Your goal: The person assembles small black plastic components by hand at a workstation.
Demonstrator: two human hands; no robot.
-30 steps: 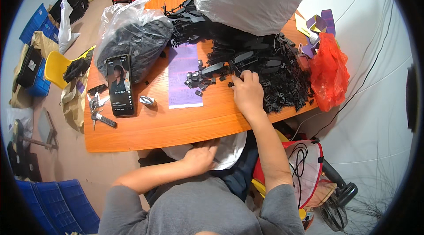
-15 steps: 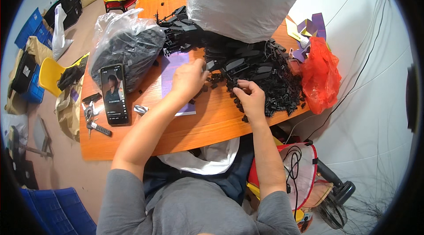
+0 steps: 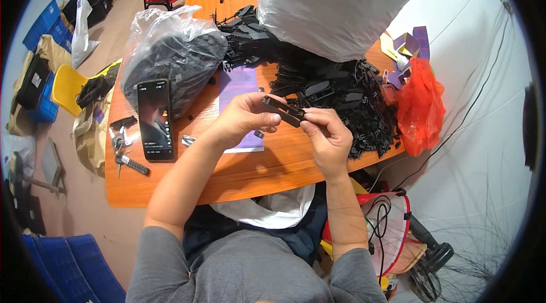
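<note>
Between my two hands is a long black plastic part point(image 3: 283, 110) with an open slot along it, tilted down toward the right. My left hand point(image 3: 248, 116) grips its left end between thumb and fingers. At its right end my right hand point(image 3: 327, 135) is closed in a pinch, and the fingertips hold a small dark piece against the part; its shape is mostly hidden. Just beyond and to the right lies a large heap of black plastic parts point(image 3: 364, 115). Beneath my left hand a purple-and-white sheet point(image 3: 242, 84) lies on the wooden table point(image 3: 227, 180).
A clear bag of black parts point(image 3: 176, 58) stands at the left, with a phone point(image 3: 154, 121) leaning on it and keys point(image 3: 119, 146) beside it. A big white sack point(image 3: 341, 7) rises behind the heap. A red plastic bag point(image 3: 420, 106) sits at the right edge.
Both hands have drawn back from the heap and come together. The long black part, earlier in my left hand over the heap, is now held between both. The view has shifted slightly.
</note>
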